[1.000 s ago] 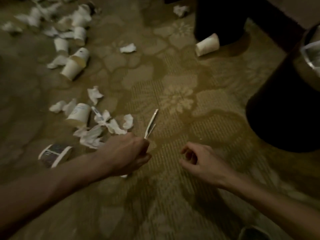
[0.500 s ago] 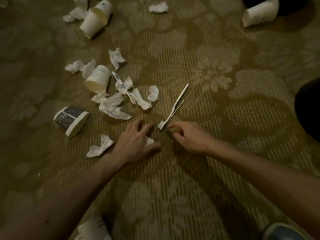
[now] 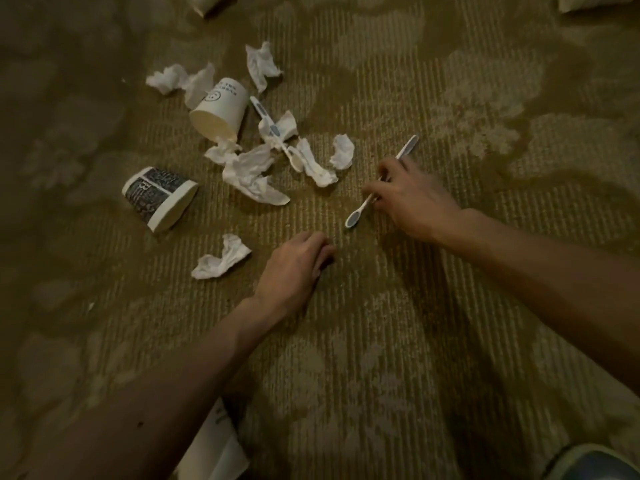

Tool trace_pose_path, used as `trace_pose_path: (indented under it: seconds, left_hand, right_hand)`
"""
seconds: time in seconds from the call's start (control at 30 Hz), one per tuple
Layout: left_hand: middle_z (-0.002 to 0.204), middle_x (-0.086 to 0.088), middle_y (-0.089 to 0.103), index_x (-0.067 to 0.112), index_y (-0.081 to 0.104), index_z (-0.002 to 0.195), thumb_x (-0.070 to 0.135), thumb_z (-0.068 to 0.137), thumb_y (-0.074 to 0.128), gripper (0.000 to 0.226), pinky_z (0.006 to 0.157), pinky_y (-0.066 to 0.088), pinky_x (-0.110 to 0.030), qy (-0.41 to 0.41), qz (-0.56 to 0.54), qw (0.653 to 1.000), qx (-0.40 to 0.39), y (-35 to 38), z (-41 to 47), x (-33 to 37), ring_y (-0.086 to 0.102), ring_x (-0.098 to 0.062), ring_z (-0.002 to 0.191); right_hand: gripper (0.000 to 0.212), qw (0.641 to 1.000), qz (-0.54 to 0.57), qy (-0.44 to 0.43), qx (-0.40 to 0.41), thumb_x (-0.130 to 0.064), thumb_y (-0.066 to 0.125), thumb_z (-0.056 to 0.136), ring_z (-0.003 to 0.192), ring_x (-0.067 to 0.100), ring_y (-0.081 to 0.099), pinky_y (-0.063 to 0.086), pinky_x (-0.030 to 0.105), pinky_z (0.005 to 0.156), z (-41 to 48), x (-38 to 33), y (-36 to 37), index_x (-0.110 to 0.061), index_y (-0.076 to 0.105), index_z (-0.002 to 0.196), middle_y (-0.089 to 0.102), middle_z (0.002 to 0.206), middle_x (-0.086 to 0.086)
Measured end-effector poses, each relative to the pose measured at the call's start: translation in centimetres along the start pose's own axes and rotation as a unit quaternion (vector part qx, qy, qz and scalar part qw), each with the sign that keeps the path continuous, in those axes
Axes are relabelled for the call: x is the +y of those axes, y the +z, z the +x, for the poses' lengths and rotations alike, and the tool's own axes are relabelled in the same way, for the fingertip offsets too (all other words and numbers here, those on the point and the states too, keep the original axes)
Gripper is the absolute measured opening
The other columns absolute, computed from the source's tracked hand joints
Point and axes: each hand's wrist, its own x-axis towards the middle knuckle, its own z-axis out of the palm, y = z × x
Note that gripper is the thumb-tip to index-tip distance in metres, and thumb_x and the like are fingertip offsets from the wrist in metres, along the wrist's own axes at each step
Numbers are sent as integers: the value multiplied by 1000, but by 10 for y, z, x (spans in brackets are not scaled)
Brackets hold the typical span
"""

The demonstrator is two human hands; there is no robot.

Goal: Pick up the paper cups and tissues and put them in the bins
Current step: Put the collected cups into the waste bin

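Right grip (image 3: 412, 199) pinches a toothbrush (image 3: 354, 220); left grip (image 3: 294, 263) curls against the floor (image 3: 450, 341), contents untellable; cups (image 3: 221, 109) and tissues (image 3: 252, 174) lie beyond it; the thin brush may slip, or hamper grasping a cup.

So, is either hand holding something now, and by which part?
The right hand pinches the white toothbrush at mid-handle; for the left hand, it cannot be told.

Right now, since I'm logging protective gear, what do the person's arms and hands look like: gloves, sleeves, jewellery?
The left hand and right hand are bare: no gloves, no rings that show. The left forearm and right forearm are bare too, with no sleeves, watch or wristband in view.
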Motion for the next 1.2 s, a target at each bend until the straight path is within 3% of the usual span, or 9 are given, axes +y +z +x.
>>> trace_pose_path:
  seconds: [0.13,0.33,0.43,0.57,0.7,0.83,0.93,1.07,1.2]
  left_hand:
    - [72,10,51,23,51,76,30,101,51,25,63,36,-27,-35,-49,998,23,1,-4,-2,50,-6,67]
    - [72,14,48,29,51,75,37,100,48,26,57,31,-18,-91,-30,990,103,-11,-19,-15,47,-1,67]
    - [76,7,44,23,48,82,34,101,43,23,55,25,-19,-127,39,974,182,-24,-33,-34,39,-6,64]
    - [99,-8,47,12,55,106,38,102,38,31,71,39,-34,-175,110,957,201,-34,-45,-71,45,-22,88]
    - [123,-16,47,13,52,125,48,99,41,45,90,39,-45,-196,134,965,111,-21,-50,-88,44,-31,108]
    - [100,-16,54,7,56,105,35,102,41,32,79,43,-48,-141,132,973,126,-18,-53,-91,48,-30,89]
    - [82,-12,55,9,50,89,30,104,39,29,68,44,-47,-176,31,974,139,-24,-47,-80,51,-27,74]
    - [70,0,54,19,52,76,24,103,43,29,52,38,-22,-226,-148,947,176,-25,-40,-29,49,-9,60]
    - [78,-3,65,23,57,95,21,101,47,12,45,44,-16,-275,-373,874,145,-10,-47,22,59,-3,54]
  right_hand:
    - [26,996,-77,-32,26,-23,58,92,115,26,42,46,41,88,0,-5,-2,-15,56,118,44,127,10]
    - [20,993,-115,-27,29,-19,48,98,116,28,42,38,45,92,-6,-7,5,-12,55,115,49,121,10]
    - [14,999,-37,-18,36,-21,42,102,105,24,47,37,43,91,-11,-13,8,-15,53,109,55,112,7]
    - [16,986,161,36,-20,-32,41,102,76,7,41,33,29,65,-16,-37,5,-29,45,87,48,88,-9]
    - [19,919,366,117,-88,-31,51,100,64,7,53,34,25,53,-22,-61,3,-28,60,84,58,74,-6]
    - [26,851,477,179,-123,-32,53,100,60,11,58,43,26,53,-29,-78,-2,-22,66,80,63,73,0]
    - [24,795,544,232,-137,-31,54,99,60,12,59,46,25,51,-35,-86,-6,-19,68,84,63,73,1]
    - [22,690,657,263,-150,-26,54,100,66,15,59,52,33,64,-43,-96,-9,-12,69,92,62,72,3]
    - [21,590,750,259,-149,-23,53,100,60,12,62,52,33,64,-52,-103,-18,-8,66,94,63,60,-1]
